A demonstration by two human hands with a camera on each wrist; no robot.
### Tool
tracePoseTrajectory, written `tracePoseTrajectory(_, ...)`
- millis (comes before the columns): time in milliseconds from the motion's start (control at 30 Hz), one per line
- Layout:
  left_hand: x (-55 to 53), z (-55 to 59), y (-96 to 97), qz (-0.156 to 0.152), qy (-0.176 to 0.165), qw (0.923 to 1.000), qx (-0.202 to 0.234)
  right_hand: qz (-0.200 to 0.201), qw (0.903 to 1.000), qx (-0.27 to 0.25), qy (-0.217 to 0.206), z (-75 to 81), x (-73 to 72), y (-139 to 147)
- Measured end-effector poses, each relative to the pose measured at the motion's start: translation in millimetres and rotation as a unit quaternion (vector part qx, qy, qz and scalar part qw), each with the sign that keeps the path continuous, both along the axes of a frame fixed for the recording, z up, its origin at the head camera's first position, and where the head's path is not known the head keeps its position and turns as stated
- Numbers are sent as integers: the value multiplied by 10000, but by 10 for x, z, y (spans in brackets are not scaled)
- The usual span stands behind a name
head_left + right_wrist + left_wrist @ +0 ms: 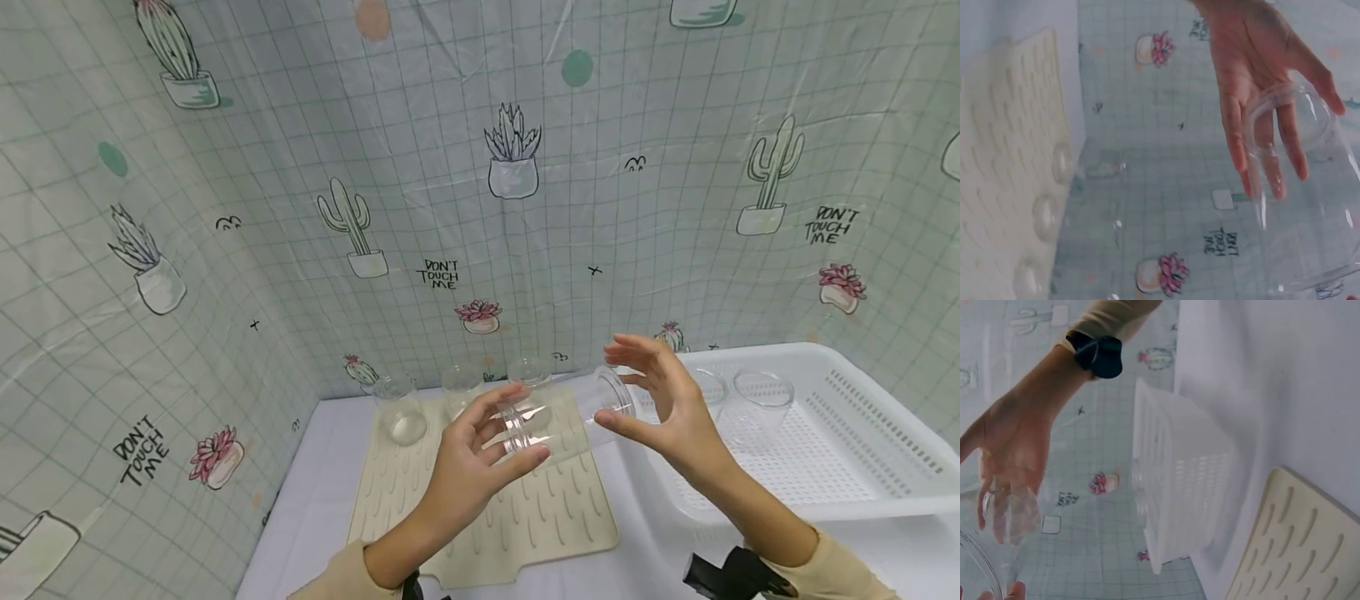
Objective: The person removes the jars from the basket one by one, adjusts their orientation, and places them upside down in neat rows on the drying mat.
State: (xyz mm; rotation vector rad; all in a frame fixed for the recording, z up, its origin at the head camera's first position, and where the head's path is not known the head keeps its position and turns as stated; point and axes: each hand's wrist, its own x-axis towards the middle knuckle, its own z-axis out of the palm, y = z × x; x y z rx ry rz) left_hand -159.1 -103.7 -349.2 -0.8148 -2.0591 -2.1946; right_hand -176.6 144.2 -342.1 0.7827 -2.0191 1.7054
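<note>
A clear see-through cup (562, 421) lies sideways in the air between both hands, over the mat. My left hand (472, 450) grips its left end, thumb in front and fingers behind; the right wrist view shows this left hand (1260, 69) with fingers spread along the cup wall. At the cup's right end, my right hand (667, 408) forms a wide C, its thumb overlapping the rim and its fingers extended above. Through the clear cup (1013, 515) in the left wrist view, extended fingers of the right hand (1016, 450) show.
Below is a cream ridged drying mat (555, 521) on a white-covered table (300, 483). Several clear cups stand along its back, one cup (407, 425) at the left. To the right, a white perforated basket (832, 450) holds clear cups (763, 392). A patterned curtain (405, 167) hangs behind.
</note>
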Motion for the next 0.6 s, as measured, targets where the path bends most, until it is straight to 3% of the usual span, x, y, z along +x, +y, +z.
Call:
tracePoseTrajectory(67, -3, -1, -6, -6, 20, 10000, 33, 402, 9956, -619, -579, -58, -3, -18)
tracePoseTrajectory(200, -2, 3, -20, 8, 47, 10000, 58, 1111, 9702, -1580, -1464, -178, -1, -75)
tracePoseTrajectory(367, -3, 5, -42, 11, 71, 9999, 72, 1916, 9345, -2399, -1800, -319, -2, -208)
tracePoseTrajectory(600, -13, -10, -58, 8, 39, 9999, 125, 2800, 8837, -2948, -2320, -434, 78, -377)
